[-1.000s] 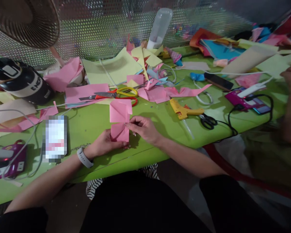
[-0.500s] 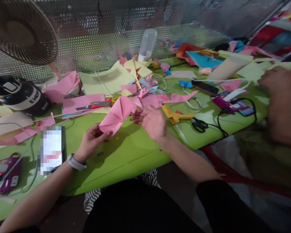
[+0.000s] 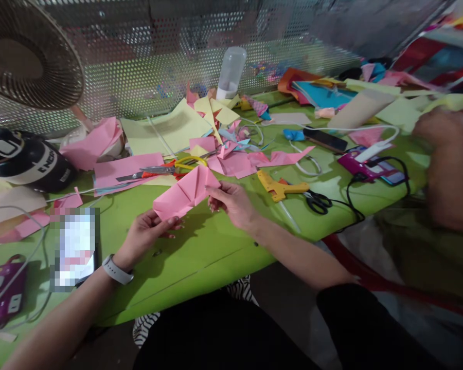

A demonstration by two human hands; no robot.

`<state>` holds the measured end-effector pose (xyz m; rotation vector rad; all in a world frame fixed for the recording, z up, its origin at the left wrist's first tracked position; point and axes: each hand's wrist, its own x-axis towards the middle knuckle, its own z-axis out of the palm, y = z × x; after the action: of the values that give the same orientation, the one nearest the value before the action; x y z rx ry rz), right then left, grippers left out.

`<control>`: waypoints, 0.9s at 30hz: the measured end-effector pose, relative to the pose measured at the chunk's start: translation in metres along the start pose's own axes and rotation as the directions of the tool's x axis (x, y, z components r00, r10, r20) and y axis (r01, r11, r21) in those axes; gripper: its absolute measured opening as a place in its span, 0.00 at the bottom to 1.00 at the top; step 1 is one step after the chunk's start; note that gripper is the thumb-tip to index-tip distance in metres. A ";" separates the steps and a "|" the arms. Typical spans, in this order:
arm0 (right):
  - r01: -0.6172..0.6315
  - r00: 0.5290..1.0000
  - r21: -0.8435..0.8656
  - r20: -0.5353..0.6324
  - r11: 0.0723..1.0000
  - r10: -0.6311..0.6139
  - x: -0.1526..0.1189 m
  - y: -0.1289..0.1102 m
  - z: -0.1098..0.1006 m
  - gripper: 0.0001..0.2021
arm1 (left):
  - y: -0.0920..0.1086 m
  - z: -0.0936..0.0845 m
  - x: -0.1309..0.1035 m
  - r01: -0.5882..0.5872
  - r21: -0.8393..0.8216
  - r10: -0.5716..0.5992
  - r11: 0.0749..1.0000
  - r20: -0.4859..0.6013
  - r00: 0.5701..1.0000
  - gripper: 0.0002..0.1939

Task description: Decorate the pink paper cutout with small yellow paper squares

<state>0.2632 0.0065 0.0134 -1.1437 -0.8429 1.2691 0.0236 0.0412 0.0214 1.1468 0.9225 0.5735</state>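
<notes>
One pink paper (image 3: 183, 194), between both hands (image 3: 144, 234) (image 3: 234, 203), each pinching one end

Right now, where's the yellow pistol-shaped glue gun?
Head view, right of centre: the yellow pistol-shaped glue gun lies on the green table, to the right of the person's right hand, with black-handled scissors beside its grip.
</notes>
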 end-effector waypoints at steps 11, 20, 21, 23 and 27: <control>-0.005 1.000 -0.026 0.016 1.000 0.006 -0.004 0.001 -0.008 0.12 | 0.005 0.001 -0.002 -0.007 0.039 0.008 0.999 -0.036 0.999 0.20; -0.047 0.997 -0.044 0.051 0.998 0.049 -0.009 -0.008 -0.008 0.12 | 0.016 0.001 -0.004 0.023 0.081 -0.022 0.996 -0.019 1.000 0.21; -0.041 0.996 -0.080 0.075 0.996 0.047 -0.009 -0.012 -0.012 0.12 | 0.019 0.001 -0.005 0.024 0.100 -0.025 0.995 0.005 1.000 0.21; -0.002 0.993 -0.163 0.119 0.987 0.022 -0.007 -0.024 -0.022 0.13 | 0.026 0.003 -0.007 0.055 0.142 -0.067 0.988 0.082 0.994 0.21; 0.038 0.964 -0.294 0.262 0.955 0.043 0.001 -0.054 -0.029 0.19 | 0.042 0.012 -0.010 0.176 0.260 -0.252 0.949 0.296 0.921 0.18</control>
<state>0.3060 0.0064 0.0578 -1.2236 -1.2679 1.3482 0.0313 0.0411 0.0655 1.2802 0.8254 0.0898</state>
